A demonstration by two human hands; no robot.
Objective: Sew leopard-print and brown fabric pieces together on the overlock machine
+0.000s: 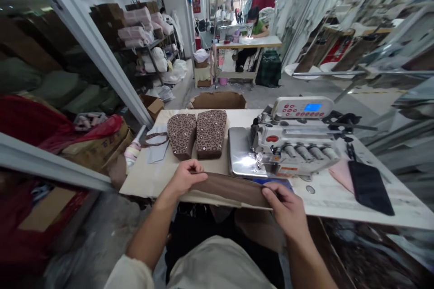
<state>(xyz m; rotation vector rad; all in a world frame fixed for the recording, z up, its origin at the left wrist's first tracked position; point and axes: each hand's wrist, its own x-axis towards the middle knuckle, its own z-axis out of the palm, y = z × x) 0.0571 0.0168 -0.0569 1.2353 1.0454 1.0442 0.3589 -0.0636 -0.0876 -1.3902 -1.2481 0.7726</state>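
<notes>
A strip of brown fabric (pixel 233 188) is stretched between my two hands over the front edge of the sewing table. My left hand (pixel 188 177) pinches its left end between thumb and fingers. At the other end, my right hand (pixel 283 201) grips the fabric near a corner, fingers curled. Just behind the strip stands a white overlock sewing machine (pixel 294 137) with a lit blue display, its metal plate (pixel 242 153) facing my hands. Two stacks of leopard-print fabric pieces (pixel 182 133) lie beyond my left hand.
On the table's left lie a brown band (pixel 156 139) and grey-white sheets (pixel 158 151). A black flat item (pixel 370 187) and a pink piece (pixel 341 174) rest at the right. A cardboard box (pixel 219 100) stands behind the table. Farther back, a person (pixel 259 29) sits at another machine.
</notes>
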